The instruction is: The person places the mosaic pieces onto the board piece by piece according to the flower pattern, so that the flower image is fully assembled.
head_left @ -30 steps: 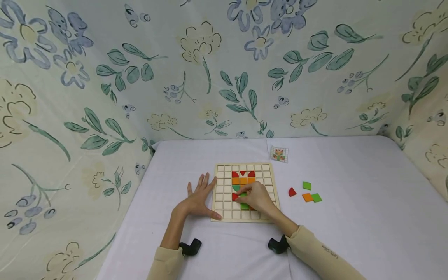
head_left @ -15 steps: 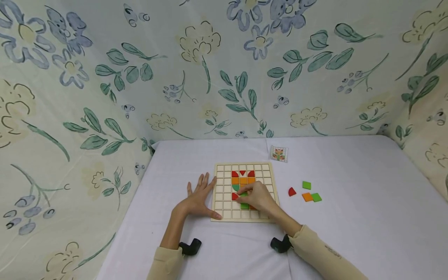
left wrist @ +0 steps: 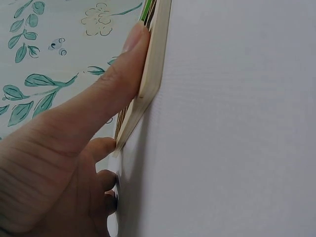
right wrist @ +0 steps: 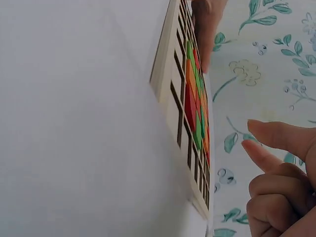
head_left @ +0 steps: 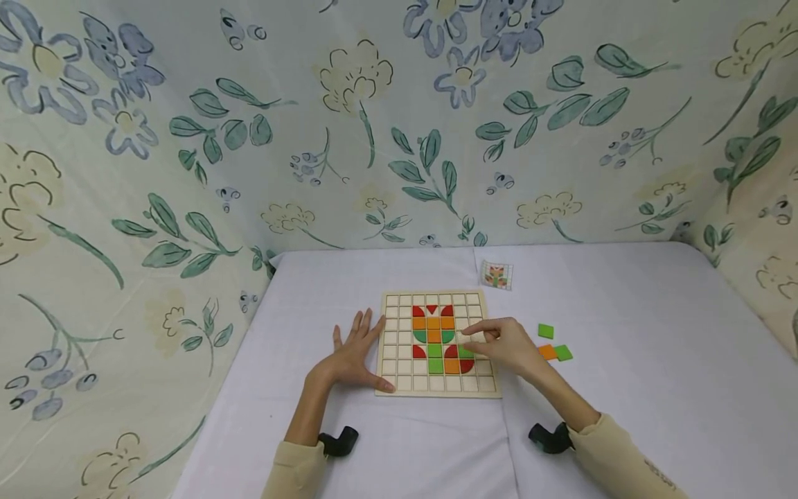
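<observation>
A square wooden grid board (head_left: 399, 384) lies on the table, with red, orange and green tiles (head_left: 434, 335) set in its middle cells. My left hand (head_left: 354, 357) is spread at the board's left side, fingers extended. In the left wrist view its thumb (left wrist: 116, 81) rests on the board's rim. Over the board's right part hovers my right hand (head_left: 508, 344), nearest a green tile (head_left: 465, 352). In the right wrist view, the thumb and index finger (right wrist: 261, 155) of this hand stand apart with nothing between them; its other fingers are curled.
Right of the board lie loose tiles: a green one (head_left: 545, 331), an orange one (head_left: 547, 352) and another green one (head_left: 564, 353). A small pattern card (head_left: 497, 275) lies behind the board. White cloth covers the table (head_left: 654, 333), and a floral curtain (head_left: 386, 138) hangs behind.
My right hand has moved right, away from the red tile at the left of the pattern, uncovering the middle tiles. The loose red tile is now out of sight near that hand. My left hand stays put.
</observation>
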